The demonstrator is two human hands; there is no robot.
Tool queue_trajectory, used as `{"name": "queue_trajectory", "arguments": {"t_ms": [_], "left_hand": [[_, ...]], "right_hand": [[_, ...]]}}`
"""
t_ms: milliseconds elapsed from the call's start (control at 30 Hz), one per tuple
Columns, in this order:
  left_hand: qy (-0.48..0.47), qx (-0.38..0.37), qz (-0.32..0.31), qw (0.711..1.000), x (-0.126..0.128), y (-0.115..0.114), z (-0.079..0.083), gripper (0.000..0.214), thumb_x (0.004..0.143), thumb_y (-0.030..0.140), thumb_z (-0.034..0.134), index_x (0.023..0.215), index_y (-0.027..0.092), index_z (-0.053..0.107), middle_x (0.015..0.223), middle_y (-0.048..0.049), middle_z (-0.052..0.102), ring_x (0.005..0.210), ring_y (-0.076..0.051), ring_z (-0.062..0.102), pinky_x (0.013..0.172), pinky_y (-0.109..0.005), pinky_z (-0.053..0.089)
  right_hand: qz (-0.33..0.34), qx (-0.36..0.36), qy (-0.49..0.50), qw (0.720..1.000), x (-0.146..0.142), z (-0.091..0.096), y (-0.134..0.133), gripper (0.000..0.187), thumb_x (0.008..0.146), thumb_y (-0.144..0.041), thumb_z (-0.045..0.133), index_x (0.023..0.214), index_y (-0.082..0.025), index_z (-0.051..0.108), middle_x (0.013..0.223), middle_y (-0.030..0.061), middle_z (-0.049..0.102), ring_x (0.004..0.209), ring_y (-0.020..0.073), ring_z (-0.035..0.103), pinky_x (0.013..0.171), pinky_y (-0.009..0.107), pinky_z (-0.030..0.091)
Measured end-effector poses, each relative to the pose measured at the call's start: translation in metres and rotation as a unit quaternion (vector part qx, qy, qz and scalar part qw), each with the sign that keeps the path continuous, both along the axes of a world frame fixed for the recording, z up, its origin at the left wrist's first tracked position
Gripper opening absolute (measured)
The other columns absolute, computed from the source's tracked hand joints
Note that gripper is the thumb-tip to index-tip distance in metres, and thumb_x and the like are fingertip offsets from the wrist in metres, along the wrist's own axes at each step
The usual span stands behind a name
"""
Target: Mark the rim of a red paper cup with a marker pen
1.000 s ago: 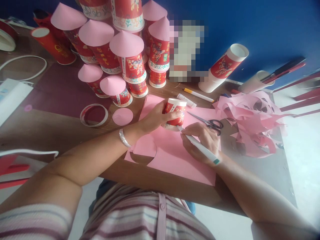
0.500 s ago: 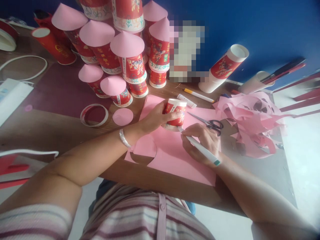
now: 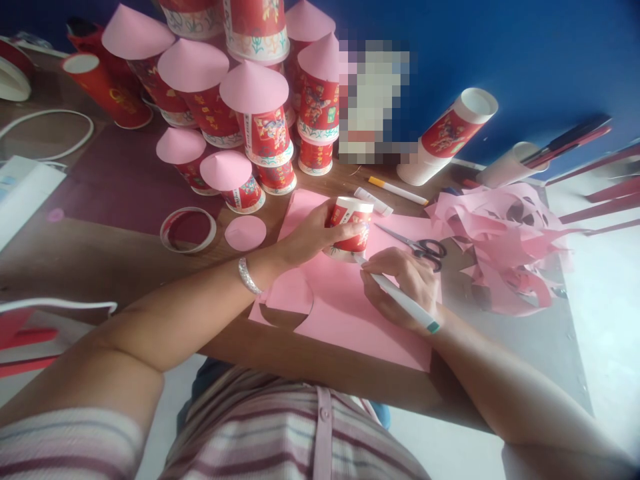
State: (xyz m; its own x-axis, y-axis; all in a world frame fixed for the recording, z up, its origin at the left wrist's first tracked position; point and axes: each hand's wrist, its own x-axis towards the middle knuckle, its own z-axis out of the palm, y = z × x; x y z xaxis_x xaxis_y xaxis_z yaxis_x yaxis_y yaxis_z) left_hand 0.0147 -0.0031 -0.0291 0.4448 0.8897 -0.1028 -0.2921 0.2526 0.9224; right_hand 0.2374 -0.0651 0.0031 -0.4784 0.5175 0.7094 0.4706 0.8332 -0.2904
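Observation:
My left hand (image 3: 313,235) is wrapped round a small red-and-white paper cup (image 3: 356,212), its thumb across the printed side. The cup's white rim faces up. In my right hand (image 3: 403,287) is a white marker pen (image 3: 407,303) with a green end, gripped like a pencil. Its tip is at the cup's white lower band; whether it touches cannot be made out. Beneath both hands lies a sheet of pink paper (image 3: 345,320) with a round piece cut out near its left edge. Scissors (image 3: 423,248) with dark handles rest just beyond my right hand.
Stacked red cups with pink cone tops (image 3: 254,87) stand at the back left. A pink paper disc (image 3: 245,233) and a cup ring (image 3: 188,231) lie left. A glue stick (image 3: 374,201), an orange-capped marker (image 3: 397,191), pink paper scraps (image 3: 505,220) and white cups (image 3: 425,167) are further right.
Almost nothing differs. The marker and my right hand have shifted very slightly left; the cup stays in my left hand.

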Motion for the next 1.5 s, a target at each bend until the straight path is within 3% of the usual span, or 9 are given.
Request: {"name": "queue_trajectory", "arguments": {"t_ms": [267,700,933,1133,1333,1500], "left_hand": [[0.006,0.008,-0.001,1.000,-0.0008,0.0010,-0.0012,0.075,0.084,0.063,0.108,0.134,0.020,0.073,0.126,-0.0114,0.083,0.106,-0.023,0.081,0.088,-0.034,0.067],[0.000,0.010,-0.010,1.000,-0.0003,-0.0004,0.0018,0.075,0.085,0.063,0.107,0.136,0.020,0.073,0.128,-0.0120,0.083,0.103,-0.021,0.080,0.081,-0.030,0.066],[0.008,0.011,0.003,1.000,-0.0001,-0.0006,0.0016,0.075,0.083,0.064,0.108,0.134,0.020,0.074,0.128,-0.0127,0.083,0.104,-0.022,0.080,0.084,-0.031,0.067],[0.003,0.011,-0.007,1.000,-0.0005,-0.0008,0.0026,0.073,0.085,0.063,0.107,0.134,0.020,0.074,0.127,-0.0113,0.083,0.105,-0.022,0.081,0.082,-0.031,0.068],[0.006,0.009,0.000,1.000,0.0005,-0.0003,0.0022,0.075,0.082,0.062,0.109,0.133,0.020,0.073,0.123,-0.0101,0.082,0.102,-0.020,0.080,0.079,-0.028,0.066],[0.017,0.016,0.003,1.000,0.0004,0.0005,0.0018,0.072,0.084,0.060,0.107,0.134,0.020,0.074,0.127,-0.0115,0.083,0.107,-0.022,0.080,0.084,-0.029,0.066]], "right_hand": [[0.015,0.001,0.007,1.000,0.0002,0.0006,0.0003,0.038,0.100,0.000,0.071,0.125,-0.029,0.070,0.091,-0.0023,0.084,0.068,0.0186,0.080,0.060,0.031,0.064],[-0.007,0.021,0.002,1.000,0.0000,-0.0002,0.0012,0.024,0.105,-0.006,0.071,0.115,-0.028,0.071,0.085,-0.0019,0.083,0.065,0.0176,0.080,0.057,0.030,0.064],[-0.007,0.018,0.009,1.000,-0.0009,0.0001,0.0017,0.025,0.103,-0.004,0.073,0.111,-0.028,0.069,0.085,-0.0024,0.082,0.066,0.0174,0.079,0.059,0.029,0.063],[-0.011,0.015,-0.007,1.000,-0.0003,0.0018,0.0007,0.036,0.100,-0.003,0.072,0.123,-0.030,0.072,0.087,-0.0033,0.084,0.066,0.0187,0.081,0.060,0.029,0.065],[-0.001,0.010,0.000,1.000,-0.0029,-0.0002,0.0004,0.027,0.101,-0.003,0.071,0.112,-0.028,0.069,0.083,-0.0031,0.081,0.064,0.0165,0.078,0.059,0.027,0.062],[0.009,-0.005,0.014,1.000,-0.0032,-0.0020,-0.0012,0.031,0.099,-0.001,0.073,0.114,-0.028,0.070,0.086,-0.0029,0.082,0.065,0.0158,0.077,0.060,0.027,0.063]]}}
